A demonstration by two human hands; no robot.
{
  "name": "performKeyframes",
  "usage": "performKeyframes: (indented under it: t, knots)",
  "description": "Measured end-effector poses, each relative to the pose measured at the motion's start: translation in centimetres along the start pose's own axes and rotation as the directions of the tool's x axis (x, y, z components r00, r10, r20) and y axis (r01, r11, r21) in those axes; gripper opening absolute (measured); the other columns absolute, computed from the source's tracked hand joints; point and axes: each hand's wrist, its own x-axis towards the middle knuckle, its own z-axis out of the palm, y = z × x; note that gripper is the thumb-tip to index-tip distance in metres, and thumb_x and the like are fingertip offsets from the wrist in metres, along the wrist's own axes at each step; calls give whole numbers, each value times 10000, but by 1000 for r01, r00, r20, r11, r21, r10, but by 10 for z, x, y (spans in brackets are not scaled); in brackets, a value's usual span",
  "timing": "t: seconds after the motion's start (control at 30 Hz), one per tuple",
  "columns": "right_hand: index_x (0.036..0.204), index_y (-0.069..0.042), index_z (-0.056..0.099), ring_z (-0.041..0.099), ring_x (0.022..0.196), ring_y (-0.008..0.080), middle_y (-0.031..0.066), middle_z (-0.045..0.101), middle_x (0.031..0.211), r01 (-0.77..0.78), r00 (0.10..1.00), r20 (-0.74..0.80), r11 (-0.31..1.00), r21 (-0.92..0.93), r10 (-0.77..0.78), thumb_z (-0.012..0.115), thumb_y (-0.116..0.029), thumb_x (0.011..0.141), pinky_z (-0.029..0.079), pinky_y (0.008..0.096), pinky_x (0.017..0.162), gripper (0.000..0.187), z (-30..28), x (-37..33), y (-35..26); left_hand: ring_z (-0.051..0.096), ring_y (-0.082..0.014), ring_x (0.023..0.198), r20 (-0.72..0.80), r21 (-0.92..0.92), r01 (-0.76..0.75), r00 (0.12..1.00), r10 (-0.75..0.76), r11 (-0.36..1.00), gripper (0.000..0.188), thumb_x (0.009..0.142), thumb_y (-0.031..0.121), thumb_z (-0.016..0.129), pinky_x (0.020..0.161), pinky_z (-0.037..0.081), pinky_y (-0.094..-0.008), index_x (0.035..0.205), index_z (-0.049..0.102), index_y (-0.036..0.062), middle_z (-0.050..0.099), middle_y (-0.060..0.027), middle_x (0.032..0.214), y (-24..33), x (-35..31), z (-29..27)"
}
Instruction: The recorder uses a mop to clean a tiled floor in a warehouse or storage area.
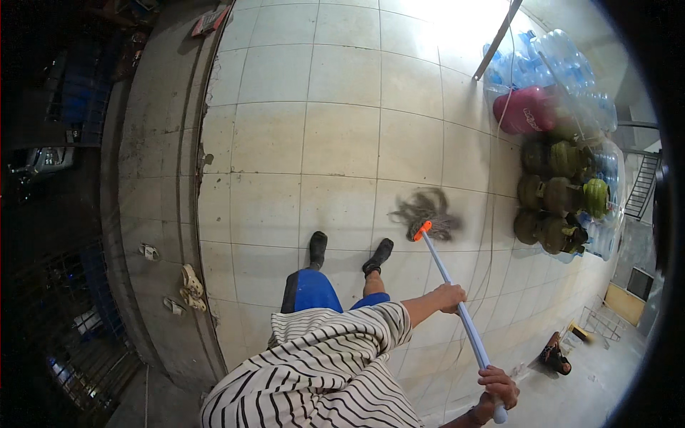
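Note:
I hold a string mop with both hands. Its pale lavender handle (469,327) slants from the lower right up to an orange mop head (421,230). The grey mop strings (428,210) spread over the tiled floor, blurred at their edges. My left hand (448,297) is wrapped round the handle partway along, its arm reaching across in front of my striped shirt. Close to the handle's end, my right hand (498,391) is closed round it. Beside the mop strings, both my feet in dark footwear (378,257) stand on the tiles.
Green gas cylinders (564,192), a pink cylinder (524,110) and clear blue water jugs (564,57) crowd the right side. A thin cable (491,214) runs along the floor nearby. A metal pole (497,41) stands at the top. Sandals (191,287) lie beyond the tile edge at left.

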Motion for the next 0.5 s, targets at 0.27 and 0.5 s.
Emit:
performKeyframes:
  t: [0.27,0.5]
  knots:
    - [676,-59,415,454,592,200,87,440,572,-42,974,-206,971,234,91,519,-210,754,388,374,689,199,-12,3,0,526,-230,866,-199,32,161,968,-151,986,195,670,311,600,881,338,-482,745,553,138,553,-49,766,-6,-101,-38]
    - [770,-7,524,540,727,201,118,585,833,-509,852,326,797,324,411,490,-251,789,433,322,722,247,180,-15,76,532,-271,693,-487,-22,789,528,-696,614,169,648,273,612,626,430,-397,626,571,111,547,-99,670,-142,-308,-136]
